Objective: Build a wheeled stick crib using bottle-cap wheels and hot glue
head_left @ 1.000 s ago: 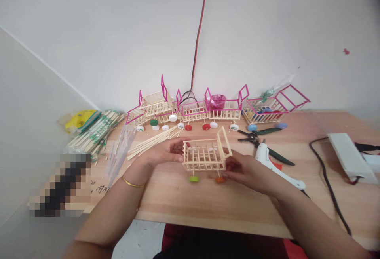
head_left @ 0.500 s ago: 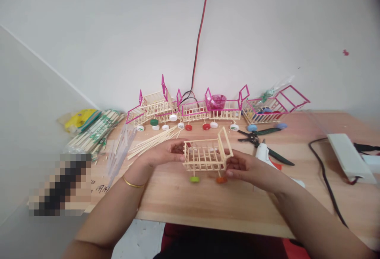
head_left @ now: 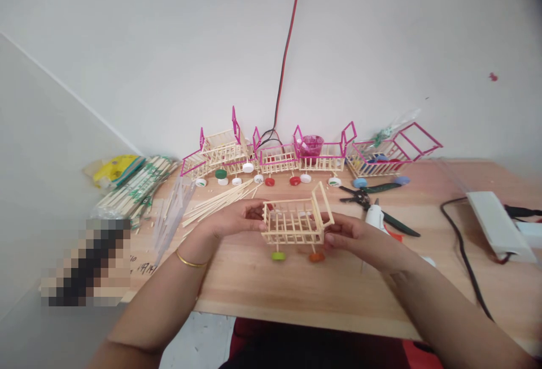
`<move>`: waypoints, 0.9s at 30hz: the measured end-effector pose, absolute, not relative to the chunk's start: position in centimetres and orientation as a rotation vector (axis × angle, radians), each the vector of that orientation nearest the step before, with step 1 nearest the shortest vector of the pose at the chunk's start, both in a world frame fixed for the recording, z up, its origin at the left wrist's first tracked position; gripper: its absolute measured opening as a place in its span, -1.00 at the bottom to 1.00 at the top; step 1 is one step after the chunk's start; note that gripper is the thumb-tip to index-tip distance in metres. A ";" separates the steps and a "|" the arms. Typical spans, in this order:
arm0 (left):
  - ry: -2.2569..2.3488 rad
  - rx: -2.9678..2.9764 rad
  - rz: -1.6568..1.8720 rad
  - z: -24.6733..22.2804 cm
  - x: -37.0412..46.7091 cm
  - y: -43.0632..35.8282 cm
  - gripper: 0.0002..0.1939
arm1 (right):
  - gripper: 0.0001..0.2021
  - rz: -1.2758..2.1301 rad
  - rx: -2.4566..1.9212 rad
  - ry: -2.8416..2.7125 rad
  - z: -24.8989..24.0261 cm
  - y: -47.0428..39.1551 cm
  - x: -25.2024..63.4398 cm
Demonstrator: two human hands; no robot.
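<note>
Bare-stick cart (head_left: 292,239), just below the frame's centre, stretches left to right between the hands, the left hand (head_left: 239,219) pinching its plain end and the right hand (head_left: 351,234) clasping its handle end.

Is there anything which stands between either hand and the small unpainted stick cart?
Nothing visible does. The left hand touches one end of the unpainted stick cart, the right hand its handle end. The loose sticks and glue gun lie beyond the hands, not between.
</note>
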State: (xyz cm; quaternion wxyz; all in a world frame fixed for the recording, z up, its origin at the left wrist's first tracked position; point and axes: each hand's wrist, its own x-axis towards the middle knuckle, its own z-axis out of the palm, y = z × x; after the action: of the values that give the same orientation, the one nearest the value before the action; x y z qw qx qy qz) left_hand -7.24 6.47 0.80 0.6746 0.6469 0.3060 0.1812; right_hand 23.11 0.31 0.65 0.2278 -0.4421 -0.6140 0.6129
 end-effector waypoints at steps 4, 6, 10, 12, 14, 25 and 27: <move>0.699 1.460 0.400 0.8 -7.2 6.5 -0.36 | -0.63 1.613 -1.256 -1.709 0.3 0.4 23.2; 0.708 1.470 0.397 0.8 -7.2 6.5 -0.35 | -0.60 1.584 -1.268 -1.688 0.1 0.5 23.1; 0.688 1.484 0.394 0.8 -7.2 6.5 -0.37 | -0.58 1.558 -1.252 -1.619 -0.4 0.6 22.7; 0.682 1.479 0.397 0.8 -7.2 6.5 -0.37 | -0.60 1.559 -1.241 -1.583 -0.8 0.7 22.6; 0.693 1.473 0.401 0.8 -7.2 6.5 -0.37 | -0.62 1.570 -1.241 -1.539 -1.1 0.7 22.4; 0.685 1.478 0.411 0.9 -7.1 6.4 -0.41 | -0.69 1.645 -1.206 -1.456 -1.1 0.7 21.8; 0.685 1.479 0.411 0.9 -7.0 6.4 -0.40 | -0.66 1.672 -1.186 -1.437 -1.0 0.7 21.7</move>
State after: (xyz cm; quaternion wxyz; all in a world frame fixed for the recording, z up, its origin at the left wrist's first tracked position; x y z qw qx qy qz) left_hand -7.04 6.40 0.89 0.6672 0.6554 0.3036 0.1820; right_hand 21.69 0.70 -1.00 0.3136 -0.4497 -0.5452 0.6342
